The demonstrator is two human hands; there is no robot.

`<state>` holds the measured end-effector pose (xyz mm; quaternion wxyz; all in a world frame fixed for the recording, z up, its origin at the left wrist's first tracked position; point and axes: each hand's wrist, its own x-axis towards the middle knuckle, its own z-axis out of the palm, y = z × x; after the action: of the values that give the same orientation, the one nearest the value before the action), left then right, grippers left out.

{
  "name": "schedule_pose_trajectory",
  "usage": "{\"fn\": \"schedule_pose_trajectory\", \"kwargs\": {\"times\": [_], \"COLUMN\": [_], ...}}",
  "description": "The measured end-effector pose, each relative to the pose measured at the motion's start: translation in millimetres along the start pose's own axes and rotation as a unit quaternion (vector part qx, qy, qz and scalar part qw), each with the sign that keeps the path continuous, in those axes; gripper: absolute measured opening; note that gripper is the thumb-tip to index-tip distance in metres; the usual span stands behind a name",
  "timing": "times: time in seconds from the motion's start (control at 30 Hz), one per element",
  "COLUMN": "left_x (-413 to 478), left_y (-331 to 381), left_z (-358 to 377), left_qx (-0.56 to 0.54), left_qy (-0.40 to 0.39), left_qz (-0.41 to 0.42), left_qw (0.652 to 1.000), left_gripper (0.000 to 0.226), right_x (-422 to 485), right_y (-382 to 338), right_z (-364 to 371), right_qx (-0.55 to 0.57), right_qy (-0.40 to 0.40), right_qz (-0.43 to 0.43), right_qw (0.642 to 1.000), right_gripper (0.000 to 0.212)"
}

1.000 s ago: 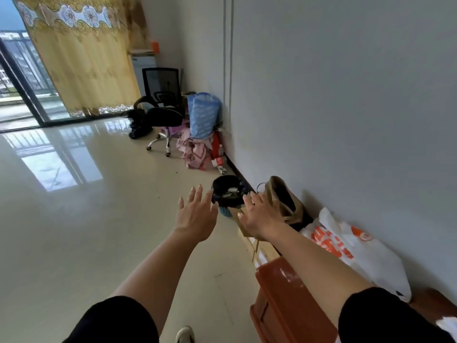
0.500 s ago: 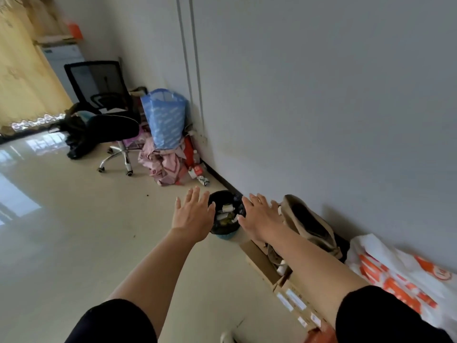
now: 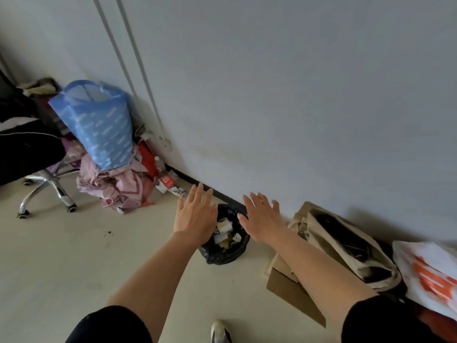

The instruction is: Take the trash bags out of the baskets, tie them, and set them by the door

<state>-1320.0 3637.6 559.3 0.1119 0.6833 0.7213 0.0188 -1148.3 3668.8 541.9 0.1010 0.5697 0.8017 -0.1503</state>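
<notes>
Trash bag point(image 3: 222, 254) — fingers point(image 3: 197, 197) spread, empty

Grey wall point(image 3: 296, 95), pale glossy floor point(image 3: 61, 268), office chair point(image 3: 29, 154) left.

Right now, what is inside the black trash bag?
White paper scraps and yellow bits show on top in the black trash bag. The left hand covers part of its mouth; deeper contents are hidden.

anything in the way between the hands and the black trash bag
Nothing visible does. The left hand and right hand hover open by the black trash bag, one each side of its top. The beige tote bag lies off to its right.
</notes>
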Motion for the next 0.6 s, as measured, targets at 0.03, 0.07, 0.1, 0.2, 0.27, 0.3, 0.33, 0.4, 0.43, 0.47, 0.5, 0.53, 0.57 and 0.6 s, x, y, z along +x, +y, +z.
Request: {"fn": "schedule_pose_trajectory", "kwargs": {"times": [0.03, 0.07, 0.1, 0.2, 0.27, 0.3, 0.33, 0.4, 0.43, 0.47, 0.5, 0.53, 0.57, 0.6], "left_x": [13.9, 33.0, 45.6, 81.1, 104.4, 115.6, 128.7, 151.9, 162.2, 172.1, 182.7, 190.8, 197.5, 206.2], "left_y": [-7.3, -18.3, -26.1, -48.7, -64.9, -74.1, -86.4, -106.7, -115.9, -124.6, -133.8, -141.1, -148.5, -158.8], "left_z": [0.0, 2.2, 4.3, 13.7, 22.7, 28.4, 36.6, 54.2, 65.0, 78.2, 96.6, 113.8, 131.1, 157.6], "left_qx": [-0.007, -0.009, -0.010, -0.012, -0.016, -0.017, -0.017, -0.019, -0.024, -0.031, -0.043, -0.053, -0.061, -0.065], "left_qy": [-0.008, -0.019, -0.030, -0.045, -0.054, -0.059, -0.066, -0.074, -0.075, -0.077, -0.082, -0.089, -0.093, -0.099], "left_qz": [0.007, 0.023, 0.032, 0.060, 0.084, 0.094, 0.108, 0.130, 0.141, 0.151, 0.160, 0.165, 0.168, 0.171], "left_qw": [1.000, 1.000, 0.999, 0.997, 0.995, 0.994, 0.992, 0.989, 0.987, 0.985, 0.983, 0.981, 0.980, 0.978], "left_gripper": [0.053, 0.053, 0.053, 0.052, 0.052, 0.052, 0.052, 0.052, 0.052, 0.051, 0.051, 0.051, 0.050, 0.049], "right_x": [11.9, 28.6, 39.6, 69.4, 89.8, 100.4, 112.3, 133.3, 143.1, 154.3, 166.9, 176.9, 186.0, 198.7], "right_y": [-2.7, -7.6, -11.0, -20.4, -27.8, -32.3, -40.2, -53.1, -58.5, -63.3, -66.7, -67.4, -67.7, -67.9], "right_z": [-1.2, -1.1, -0.5, 6.0, 16.9, 24.0, 34.3, 56.3, 69.4, 85.2, 105.2, 123.1, 141.1, 167.2], "right_qx": [0.003, 0.005, 0.009, 0.021, 0.031, 0.037, 0.048, 0.070, 0.079, 0.086, 0.097, 0.106, 0.112, 0.111], "right_qy": [-0.003, -0.007, -0.010, -0.014, -0.012, -0.009, -0.006, 0.003, 0.007, 0.011, 0.009, 0.005, 0.004, 0.001], "right_qz": [0.012, 0.027, 0.040, 0.080, 0.107, 0.122, 0.139, 0.171, 0.183, 0.196, 0.213, 0.224, 0.233, 0.241], "right_qw": [1.000, 1.000, 0.999, 0.997, 0.994, 0.992, 0.989, 0.983, 0.980, 0.977, 0.972, 0.969, 0.966, 0.964], "right_gripper": [0.061, 0.061, 0.060, 0.060, 0.060, 0.060, 0.060, 0.060, 0.060, 0.060, 0.060, 0.060, 0.060, 0.060]}}
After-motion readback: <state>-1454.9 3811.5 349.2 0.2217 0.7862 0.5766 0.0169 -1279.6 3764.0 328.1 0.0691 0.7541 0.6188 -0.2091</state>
